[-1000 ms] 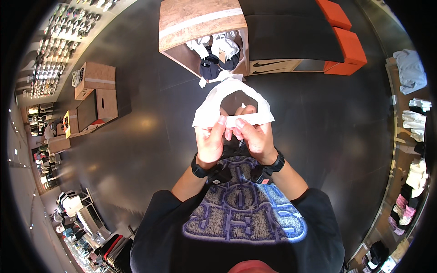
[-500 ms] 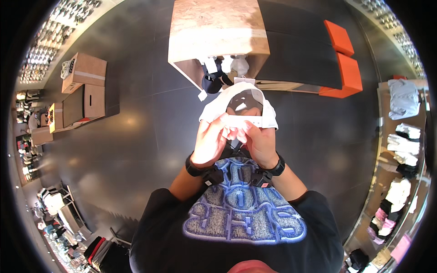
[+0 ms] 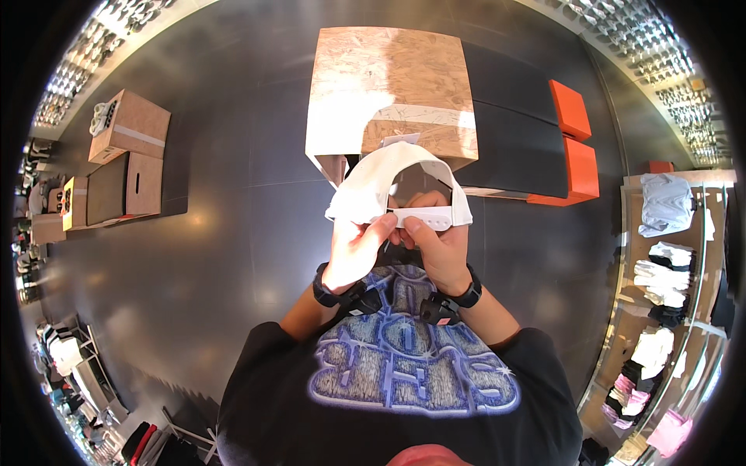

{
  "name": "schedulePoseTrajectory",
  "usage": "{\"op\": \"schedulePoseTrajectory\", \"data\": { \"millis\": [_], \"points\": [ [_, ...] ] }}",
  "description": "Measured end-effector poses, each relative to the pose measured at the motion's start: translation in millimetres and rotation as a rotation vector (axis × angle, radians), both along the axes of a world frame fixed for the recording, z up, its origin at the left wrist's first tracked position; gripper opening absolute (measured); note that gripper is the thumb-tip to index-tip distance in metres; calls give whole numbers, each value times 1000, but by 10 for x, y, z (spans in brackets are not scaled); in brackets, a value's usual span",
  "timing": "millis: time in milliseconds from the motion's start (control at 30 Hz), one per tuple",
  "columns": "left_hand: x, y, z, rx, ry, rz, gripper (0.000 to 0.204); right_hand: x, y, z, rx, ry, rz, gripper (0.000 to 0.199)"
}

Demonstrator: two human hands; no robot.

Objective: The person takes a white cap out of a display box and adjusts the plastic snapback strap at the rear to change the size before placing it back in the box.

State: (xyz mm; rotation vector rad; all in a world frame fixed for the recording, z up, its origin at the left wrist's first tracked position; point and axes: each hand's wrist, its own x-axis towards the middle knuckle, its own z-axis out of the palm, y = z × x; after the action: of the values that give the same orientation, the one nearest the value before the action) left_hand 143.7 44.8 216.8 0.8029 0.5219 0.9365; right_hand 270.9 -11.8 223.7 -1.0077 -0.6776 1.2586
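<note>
A white cap (image 3: 365, 183) is held up before my chest, its rear opening turned toward me. My left hand (image 3: 351, 253) pinches the left end of the snap strap (image 3: 432, 217) with thumb and fingers. On the other end of the strap, my right hand (image 3: 443, 253) has its thumb pressed near the middle, with its fingers curled behind. Both thumbs almost meet there. Whether the two strap ends are fastened I cannot make out. A pale tag (image 3: 400, 140) shows at the cap's far edge.
Beyond the cap stands a wooden display box (image 3: 427, 70), joined by a black bench (image 3: 517, 128) and orange boxes (image 3: 583, 167). Brown shoe boxes (image 3: 144, 182) stand at left. Shelves of folded clothes (image 3: 664, 276) line the right, and a clothes rack (image 3: 93, 365) is at lower left.
My view has shifted, so the wooden box appears lower and hides the caps inside it. Both hands keep hold of the strap; the thumbs now lie closer together on it.
</note>
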Motion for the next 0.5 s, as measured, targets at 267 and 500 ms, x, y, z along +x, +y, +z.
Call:
{"op": "schedulePoseTrajectory", "data": {
  "millis": [267, 500],
  "points": [
    [28, 110, -58, -44, 38, -3, 12, -33, 153, 17, -34, -26, -114, 14],
    [72, 122, -82, 53, 89, 82, 12, 1, 208, 19, -12, -58, -65, 12]
  ]
}}
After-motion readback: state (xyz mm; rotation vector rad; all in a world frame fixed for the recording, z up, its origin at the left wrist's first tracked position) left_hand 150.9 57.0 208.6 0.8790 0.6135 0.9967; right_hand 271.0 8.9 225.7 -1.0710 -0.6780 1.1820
